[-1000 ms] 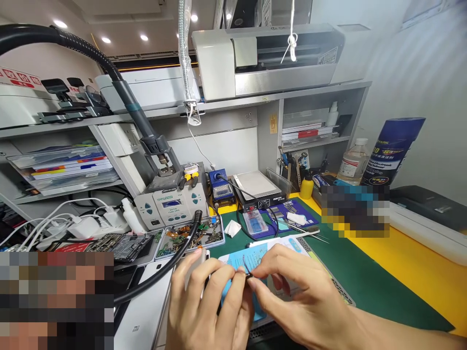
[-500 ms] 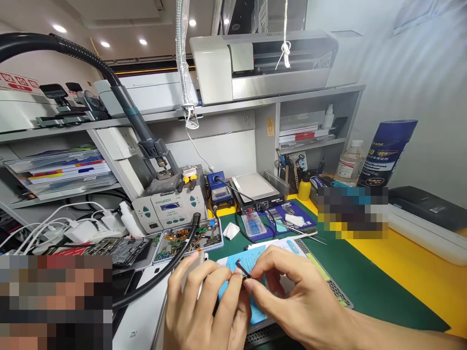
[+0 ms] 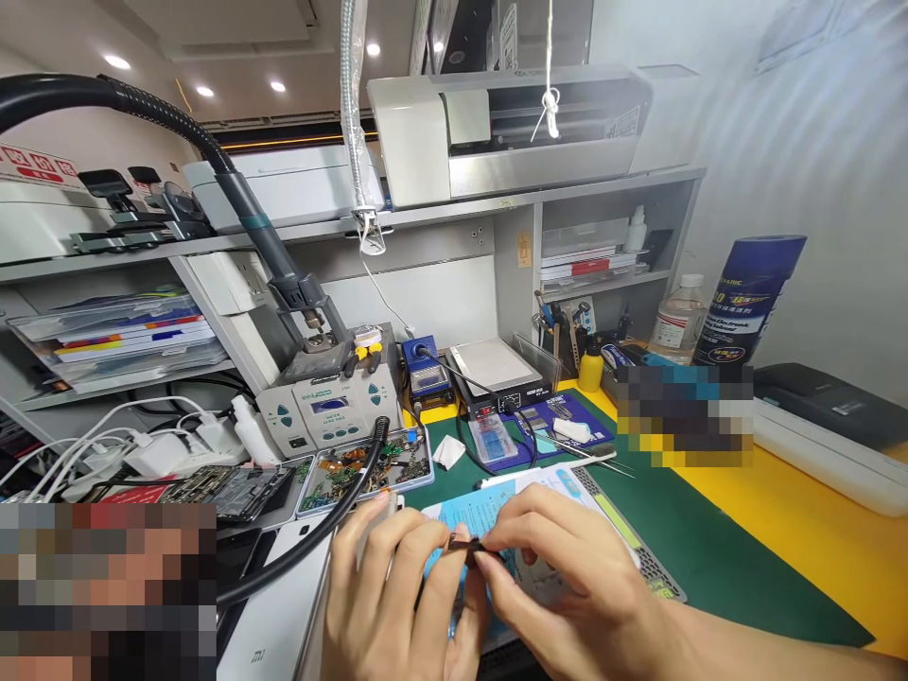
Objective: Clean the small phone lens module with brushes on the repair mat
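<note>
Both my hands meet low in the middle of the view, over a light blue printed sheet (image 3: 482, 506) that lies on the green mat (image 3: 709, 558). My left hand (image 3: 397, 596) and my right hand (image 3: 560, 577) each pinch one end of a small dark part (image 3: 464, 545), thin and short; I cannot make out what it is. The fingers of both hands are closed on it. A white phone (image 3: 284, 615) lies face down just left of my left hand.
A black flexible hose (image 3: 312, 539) curves past my left hand. Behind are a tray of small parts (image 3: 369, 465), a grey soldering station (image 3: 326, 402), a hot plate (image 3: 497, 369), tweezers (image 3: 588, 456), bottles (image 3: 677, 322) and a blue can (image 3: 752, 298) at right. Cables pile at left.
The small dark part has turned from pointing up-left to lying level between my fingertips. Both hands shifted slightly left and down; the view drifted a little.
</note>
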The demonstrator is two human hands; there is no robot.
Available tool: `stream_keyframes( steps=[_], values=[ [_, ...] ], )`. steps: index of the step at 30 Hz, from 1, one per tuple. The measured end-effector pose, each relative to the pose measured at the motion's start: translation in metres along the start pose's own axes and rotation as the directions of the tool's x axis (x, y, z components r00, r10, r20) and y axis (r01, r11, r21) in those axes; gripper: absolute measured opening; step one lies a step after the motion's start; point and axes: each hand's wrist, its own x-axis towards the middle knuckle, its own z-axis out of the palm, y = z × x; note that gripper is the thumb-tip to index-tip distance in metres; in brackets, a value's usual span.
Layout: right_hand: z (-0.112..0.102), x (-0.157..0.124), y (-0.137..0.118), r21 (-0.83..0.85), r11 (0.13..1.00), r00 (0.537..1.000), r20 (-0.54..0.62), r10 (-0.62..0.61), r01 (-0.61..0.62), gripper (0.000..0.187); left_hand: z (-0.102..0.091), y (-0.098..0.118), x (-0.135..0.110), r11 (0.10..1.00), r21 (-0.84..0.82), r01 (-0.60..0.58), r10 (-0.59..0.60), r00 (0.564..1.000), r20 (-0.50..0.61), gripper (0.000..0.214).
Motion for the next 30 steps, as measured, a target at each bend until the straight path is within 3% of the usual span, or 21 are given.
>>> stream_keyframes(
  steps=[21, 30],
  values=[
    [0.0023, -0.0021, 0.0036, -0.037, 0.999, 0.999, 0.014, -0.029, 0.03, 0.014, -0.0007, -0.002, -0.0035, 0.999, 0.0, -0.033, 0.033, 0.998, 0.044, 0.025],
    [-0.0034, 0.0015, 0.0041, 0.051, 0.997, 0.996, 0.071, 0.055, -0.059, 0.018, 0.0006, -0.0022, -0.003, 1.0, -0.005, -0.016, 0.016, 0.998, 0.054, 0.02]
  ],
)
